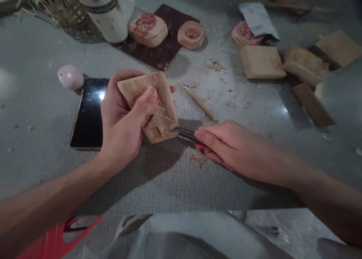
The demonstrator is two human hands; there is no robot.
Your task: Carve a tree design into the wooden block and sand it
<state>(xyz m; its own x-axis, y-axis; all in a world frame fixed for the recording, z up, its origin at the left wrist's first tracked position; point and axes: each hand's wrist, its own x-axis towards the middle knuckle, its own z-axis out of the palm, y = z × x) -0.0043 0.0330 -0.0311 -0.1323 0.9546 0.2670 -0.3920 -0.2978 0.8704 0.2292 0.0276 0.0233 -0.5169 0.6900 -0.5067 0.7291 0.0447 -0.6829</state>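
My left hand [124,117] is wrapped round a carved wooden block [165,117], its thumb pressed on the carved face. Grooves and a zigzag relief show on that face. In my right hand [226,146] is a utility knife [188,134] with a dark body and orange-red parts. Its blade tip touches the lower right edge of the block. Just beyond the knife lies a thin wooden-handled carving tool [200,103] with a metal point. Wood shavings [199,159] are scattered on the table below the knife.
A phone [87,115] lies left, beside a pinkish egg-shaped object [70,77]. Behind stand a white-and-black bottle [103,16] and a dark sheet [172,29] with a red-marked wooden piece [148,29]. Several wood blocks [263,62] sit at the right. The table's front edge [198,210] runs below my hands.
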